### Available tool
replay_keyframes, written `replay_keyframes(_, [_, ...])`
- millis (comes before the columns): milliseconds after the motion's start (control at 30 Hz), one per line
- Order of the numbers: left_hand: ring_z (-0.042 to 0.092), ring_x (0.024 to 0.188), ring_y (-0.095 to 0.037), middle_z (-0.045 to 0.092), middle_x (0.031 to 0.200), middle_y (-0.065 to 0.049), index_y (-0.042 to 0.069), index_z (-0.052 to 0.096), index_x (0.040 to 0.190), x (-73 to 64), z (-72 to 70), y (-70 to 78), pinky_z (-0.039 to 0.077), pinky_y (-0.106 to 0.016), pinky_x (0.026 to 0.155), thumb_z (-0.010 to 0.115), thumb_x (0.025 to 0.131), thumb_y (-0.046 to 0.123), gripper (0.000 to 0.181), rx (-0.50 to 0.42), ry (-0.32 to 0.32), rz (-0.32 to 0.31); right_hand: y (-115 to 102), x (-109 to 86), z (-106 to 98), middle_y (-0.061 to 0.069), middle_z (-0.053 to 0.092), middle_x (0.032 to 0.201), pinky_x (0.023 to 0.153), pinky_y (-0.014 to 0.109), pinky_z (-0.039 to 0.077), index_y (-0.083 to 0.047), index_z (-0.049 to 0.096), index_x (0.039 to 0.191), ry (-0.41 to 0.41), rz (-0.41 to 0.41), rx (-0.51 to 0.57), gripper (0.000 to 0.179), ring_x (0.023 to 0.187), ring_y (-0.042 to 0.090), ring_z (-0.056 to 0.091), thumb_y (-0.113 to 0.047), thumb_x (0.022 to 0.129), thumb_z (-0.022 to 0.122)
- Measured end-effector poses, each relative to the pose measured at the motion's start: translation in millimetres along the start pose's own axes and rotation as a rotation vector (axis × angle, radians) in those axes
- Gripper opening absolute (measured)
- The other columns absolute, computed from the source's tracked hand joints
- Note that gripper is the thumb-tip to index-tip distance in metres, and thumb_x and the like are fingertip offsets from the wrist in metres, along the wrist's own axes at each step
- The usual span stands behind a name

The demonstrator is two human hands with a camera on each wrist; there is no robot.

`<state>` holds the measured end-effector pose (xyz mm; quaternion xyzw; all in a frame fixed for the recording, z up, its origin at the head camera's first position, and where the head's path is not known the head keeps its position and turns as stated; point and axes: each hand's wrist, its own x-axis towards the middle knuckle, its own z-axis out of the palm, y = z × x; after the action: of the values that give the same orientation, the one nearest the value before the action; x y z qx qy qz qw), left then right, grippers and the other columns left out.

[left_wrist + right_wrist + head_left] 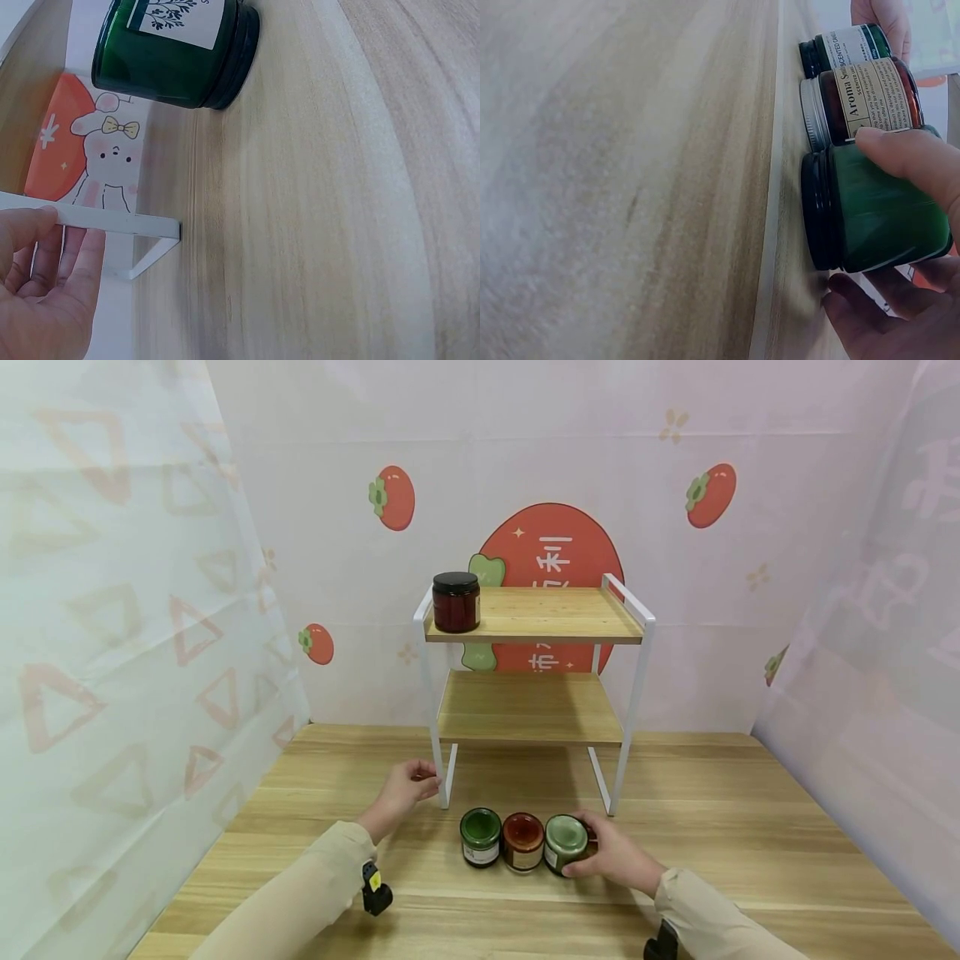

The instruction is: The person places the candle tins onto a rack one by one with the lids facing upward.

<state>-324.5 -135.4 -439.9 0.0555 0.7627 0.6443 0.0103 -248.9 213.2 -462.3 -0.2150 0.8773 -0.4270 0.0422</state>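
Note:
Three small glass jars stand in a row on the wooden table (750, 827), in front of a white metal rack (633, 693) with two wooden shelves. From the left they are a dark green jar (481, 837), an amber-red jar (522, 841) and a lighter green jar (564, 842). My right hand (581, 852) grips the lighter green jar (877, 206), thumb on one side and fingers on the other. My left hand (427, 781) holds the rack's left front leg (433, 752) near its foot (150, 225). A dark red jar with a black lid (456, 602) sits at the left of the top shelf.
The rack's lower shelf (528, 706) holds nothing, and the top shelf is bare to the right of the dark red jar. Printed curtain walls close in the table on the left, back and right. Bare wood lies to both sides of the jars.

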Motion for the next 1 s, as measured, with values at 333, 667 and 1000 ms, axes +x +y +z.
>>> replay_keyframes(333, [0.062, 0.094, -0.026, 0.059, 0.097, -0.016, -0.011, 0.057, 0.101, 2.5, -0.7, -3.0, 0.060, -0.030, 0.084, 0.060, 0.089, -0.009, 0.013, -0.008, 0.000, 0.001, 0, 1.8, 1, 0.010, 0.062, 0.115, 0.092, 0.040, 0.050, 0.004, 0.051, 0.126, -0.006, 0.023, -0.014, 0.073, 0.108, 0.030, 0.059, -0.020, 0.068, 0.088])
replay_keyframes(667, [0.062, 0.098, -0.033, 0.060, 0.097, -0.015, -0.013, 0.056, 0.103, -1.9, 0.9, 0.3, 0.060, -0.032, 0.085, 0.060, 0.089, -0.009, 0.015, -0.009, 0.004, 0.004, -5, 2.1, 0, 0.008, 0.063, 0.110, 0.088, 0.040, 0.052, 0.004, 0.052, 0.122, -0.011, 0.037, -0.049, 0.070, 0.103, 0.027, 0.060, -0.020, 0.067, 0.088])
replay_keyframes(1000, [0.062, 0.094, -0.027, 0.059, 0.097, -0.015, -0.011, 0.057, 0.102, -0.1, -0.4, -1.5, 0.060, -0.030, 0.084, 0.059, 0.090, -0.009, 0.012, -0.001, -0.002, 0.015, -15, -2.0, -12, 0.015, 0.061, 0.115, 0.092, 0.040, 0.053, 0.010, 0.046, 0.127, 0.092, 0.068, 0.006, 0.077, 0.107, 0.031, 0.061, -0.018, 0.068, 0.087])
